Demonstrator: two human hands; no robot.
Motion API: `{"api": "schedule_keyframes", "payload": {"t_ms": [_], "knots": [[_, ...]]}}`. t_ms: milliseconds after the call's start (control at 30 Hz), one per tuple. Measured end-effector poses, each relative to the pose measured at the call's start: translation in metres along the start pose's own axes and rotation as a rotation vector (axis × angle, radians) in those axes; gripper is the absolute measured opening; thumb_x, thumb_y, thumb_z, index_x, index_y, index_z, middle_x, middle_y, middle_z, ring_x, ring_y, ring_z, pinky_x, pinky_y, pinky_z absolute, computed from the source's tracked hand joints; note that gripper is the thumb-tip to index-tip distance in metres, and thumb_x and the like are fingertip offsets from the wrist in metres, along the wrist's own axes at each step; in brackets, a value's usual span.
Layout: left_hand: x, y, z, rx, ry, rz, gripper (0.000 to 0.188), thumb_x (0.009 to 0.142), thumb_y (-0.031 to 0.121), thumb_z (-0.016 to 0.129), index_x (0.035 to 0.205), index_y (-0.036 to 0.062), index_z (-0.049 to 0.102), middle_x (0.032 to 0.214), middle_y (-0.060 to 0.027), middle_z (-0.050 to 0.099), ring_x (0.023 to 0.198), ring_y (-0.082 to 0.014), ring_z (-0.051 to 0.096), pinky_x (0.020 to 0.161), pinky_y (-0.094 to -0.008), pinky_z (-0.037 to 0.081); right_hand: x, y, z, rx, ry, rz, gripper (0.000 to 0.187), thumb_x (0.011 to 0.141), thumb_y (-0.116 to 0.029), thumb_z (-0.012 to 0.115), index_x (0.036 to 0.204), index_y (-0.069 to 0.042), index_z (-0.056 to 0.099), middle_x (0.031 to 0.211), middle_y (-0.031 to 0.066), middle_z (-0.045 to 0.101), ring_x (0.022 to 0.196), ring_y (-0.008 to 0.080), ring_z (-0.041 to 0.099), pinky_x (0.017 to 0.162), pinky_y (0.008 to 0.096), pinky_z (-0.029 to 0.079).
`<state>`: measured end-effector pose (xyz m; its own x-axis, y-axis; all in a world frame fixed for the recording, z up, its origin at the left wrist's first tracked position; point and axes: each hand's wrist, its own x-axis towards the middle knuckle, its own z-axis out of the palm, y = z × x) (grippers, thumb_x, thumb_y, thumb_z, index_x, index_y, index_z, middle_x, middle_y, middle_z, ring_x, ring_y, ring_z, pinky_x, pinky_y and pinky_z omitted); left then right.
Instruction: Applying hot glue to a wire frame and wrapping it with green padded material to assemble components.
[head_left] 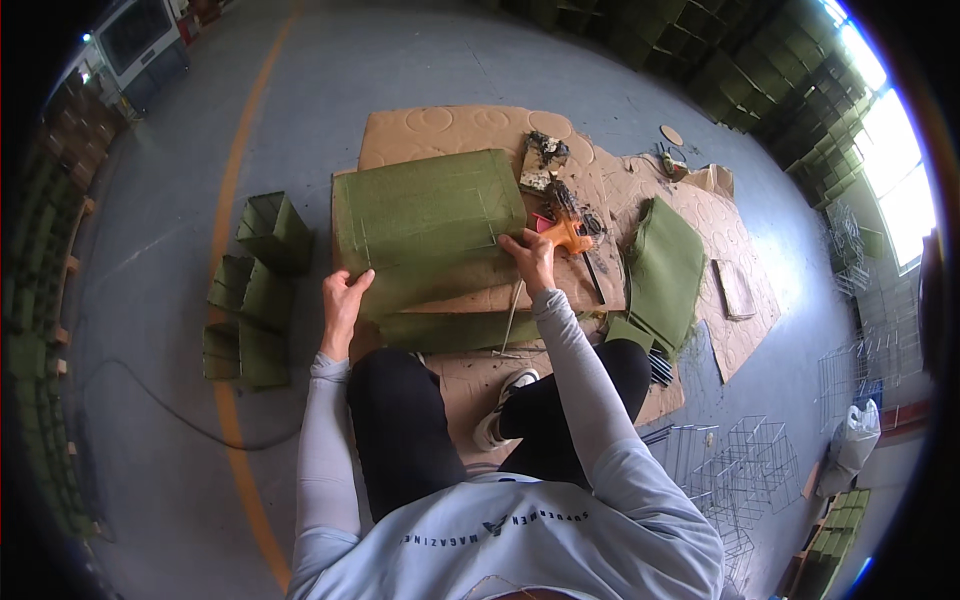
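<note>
Gripping an orange glue gun (566, 236), the right hand (530, 255) had its fingers closed round the handle and rested on the right edge of one large green fabric-covered box (428, 225) at the centre of the frame. At the box's lower left corner the left hand (343, 298) pressed against the fabric with fingers curled; whether it pinched the cloth could not be told. The box sat on cardboard sheets (450, 130) spread over the grey floor (180, 440).

Right of the gun lay one loose piece of green fabric (664, 270), and above the gun one small board caked with dark residue (543, 160). A thin rod (512, 315) lay just below the right hand, in front of the person's knees.

Four finished green boxes (255, 290) stood in a cluster at the left of the frame, near an orange floor line (232, 200). Several bare wire cages (740, 450) lay at the lower right. Stacks of green boxes (740, 70) filled the upper right, and a black cable (150, 400) crossed the floor at lower left.
</note>
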<state>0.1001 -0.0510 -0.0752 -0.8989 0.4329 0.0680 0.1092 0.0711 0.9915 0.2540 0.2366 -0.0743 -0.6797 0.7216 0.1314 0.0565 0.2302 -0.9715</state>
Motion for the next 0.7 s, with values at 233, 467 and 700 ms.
{"api": "schedule_keyframes", "payload": {"t_ms": [233, 467, 700], "knots": [[0.001, 0.001, -0.002, -0.067, -0.027, -0.004, 0.018, 0.080, 0.011, 0.068, 0.078, -0.0063, 0.065, 0.070, -0.0008, 0.063, 0.062, -0.0048, 0.051, 0.053, -0.0246, 0.041, -0.004, -0.009, -0.004, 0.085, -0.023, 0.023, 0.017, 0.082, -0.013, 0.068, 0.085, 0.003, 0.065, 0.072, -0.0016, 0.063, 0.063, 0.0042, 0.054, 0.057, 0.0216, 0.044], [0.016, -0.011, 0.000, -0.033, -0.045, -0.003, 0.025, 0.079, 0.013, 0.068, 0.065, -0.0034, 0.056, 0.061, 0.0032, 0.051, 0.055, -0.0039, 0.040, 0.046, -0.0260, 0.033, 0.016, 0.013, -0.002, -0.004, -0.024, 0.008, 0.016, 0.081, -0.013, 0.070, 0.085, 0.002, 0.066, 0.073, -0.0005, 0.064, 0.062, 0.0040, 0.053, 0.055, 0.0219, 0.043], [0.009, -0.016, -0.003, 0.044, -0.033, 0.011, 0.035, 0.084, 0.027, 0.066, 0.061, 0.0034, 0.054, 0.059, 0.0080, 0.045, 0.054, -0.0032, 0.036, 0.046, -0.0276, 0.030, 0.015, 0.003, 0.004, -0.162, 0.020, -0.211, 0.025, 0.076, -0.022, 0.072, 0.080, 0.001, 0.066, 0.063, 0.0070, 0.063, 0.057, 0.0079, 0.053, 0.055, 0.0293, 0.043]]}}
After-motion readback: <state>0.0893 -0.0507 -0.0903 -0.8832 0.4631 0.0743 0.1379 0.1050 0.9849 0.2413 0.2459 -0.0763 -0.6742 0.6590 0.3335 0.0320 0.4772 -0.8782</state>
